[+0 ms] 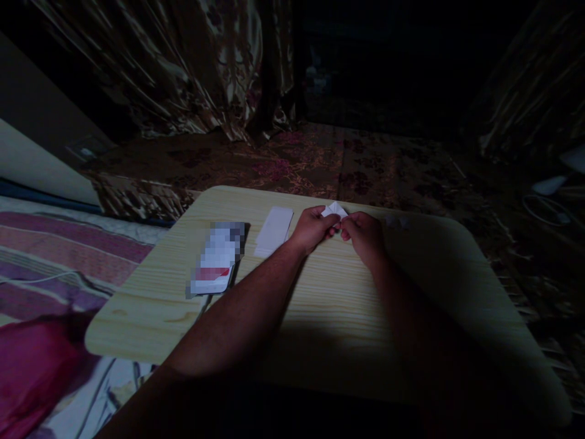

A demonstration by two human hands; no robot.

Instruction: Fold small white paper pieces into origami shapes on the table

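Observation:
Both hands meet over the far part of a light wooden table (338,286). Between them is a small piece of folded white paper (336,210), its creased top pointing up. My left hand (314,228) pinches the paper's left side, the thumb lying across its front. My right hand (363,233) grips its lower right corner between thumb and fingers. The fingers hide the paper's lower part. Left of my left hand lies a stack of white paper strips (274,230). Beyond my right hand, small pale folded-looking pieces (397,222) lie in shadow.
A phone with a pixelated screen (214,259) lies on the table's left side. A striped bed cover (68,256) and a red cloth or bag (36,372) are at the left. Patterned curtains (219,67) hang behind a flower-patterned covered ledge (274,161). A white cable (546,207) is at the right.

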